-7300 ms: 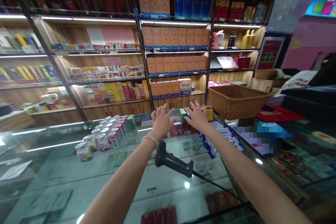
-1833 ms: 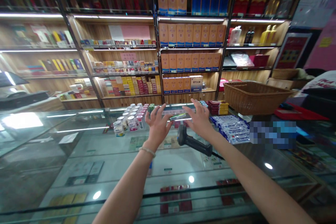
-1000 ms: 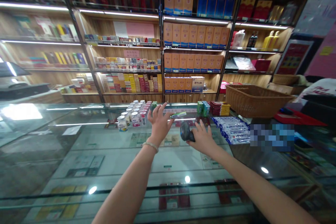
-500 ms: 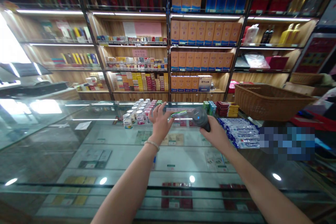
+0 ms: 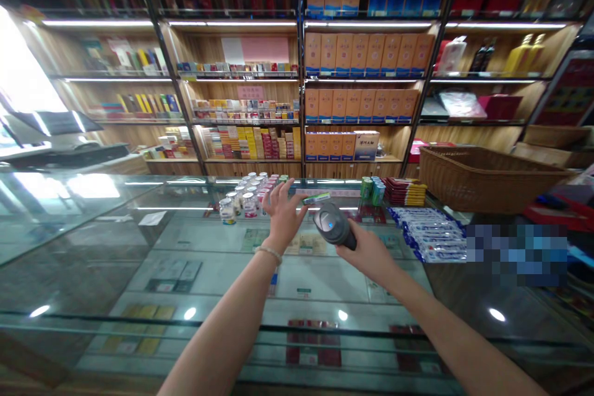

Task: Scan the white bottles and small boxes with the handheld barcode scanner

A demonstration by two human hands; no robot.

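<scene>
My left hand (image 5: 284, 213), with a beaded bracelet on the wrist, grips a small green-and-white packet (image 5: 316, 198) between thumb and fingers above the glass counter (image 5: 288, 275). My right hand (image 5: 369, 250) is wrapped round the handle of a dark grey handheld scanner (image 5: 332, 225), whose blue light shows. The scanner's head is just right of my left hand and a little below the packet. Left of my left hand, small white-lidded bottles (image 5: 249, 204) stand in rows on the counter.
Green and blue cans (image 5: 372, 190), red and yellow packs (image 5: 406, 190) and blue-white packets (image 5: 429, 235) are on the counter at the right, before a wicker basket (image 5: 487, 176). Stocked shelves (image 5: 362, 80) line the wall behind. A monitor (image 5: 58, 124) stands far left.
My right hand has moved left and slightly down with the scanner, bringing it closer to my left hand. The scanner's head has turned. The view has shifted slightly.
</scene>
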